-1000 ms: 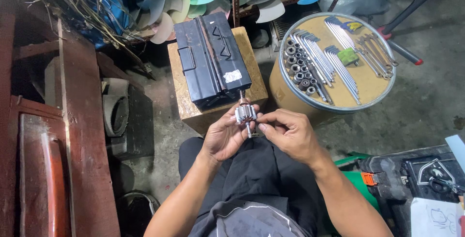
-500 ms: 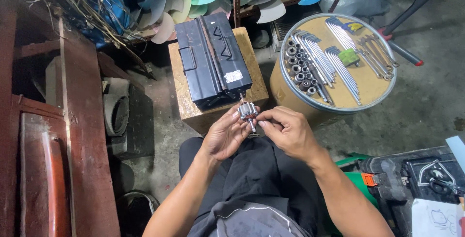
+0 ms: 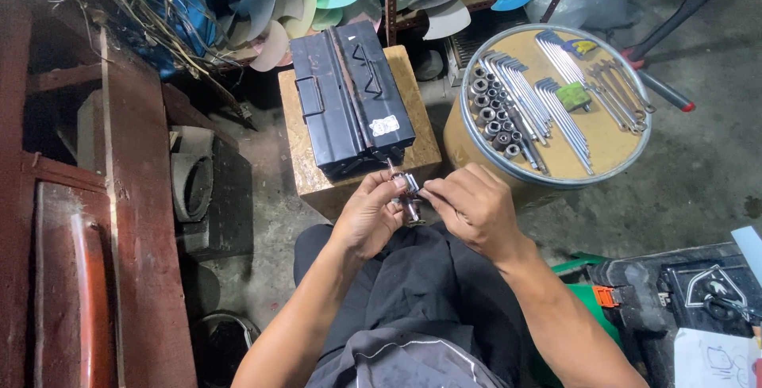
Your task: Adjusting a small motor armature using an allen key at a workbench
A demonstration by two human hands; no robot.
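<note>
Two hands on one small metal part [image 3: 408, 196] over your lap: left hand [image 3: 371, 215] clamps it, right hand [image 3: 468, 205] pinches its upper end. Long axis near upright, tip toward the black toolbox [image 3: 349, 94].

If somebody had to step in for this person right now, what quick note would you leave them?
Left hand: holds a small metal part with a shaft above the lap, fingers wrapped around it.
Right hand: its fingertips pinch the same part from the other side.
Nearby: a closed black metal toolbox sits on a wooden block just ahead. To the right, a round drum top carries rows of sockets, hex keys and wrenches.
Done: the part is in both hands, clear of the block.
Left: I cannot tell whether it is being put together or taken apart; no tool is in hand.
</note>
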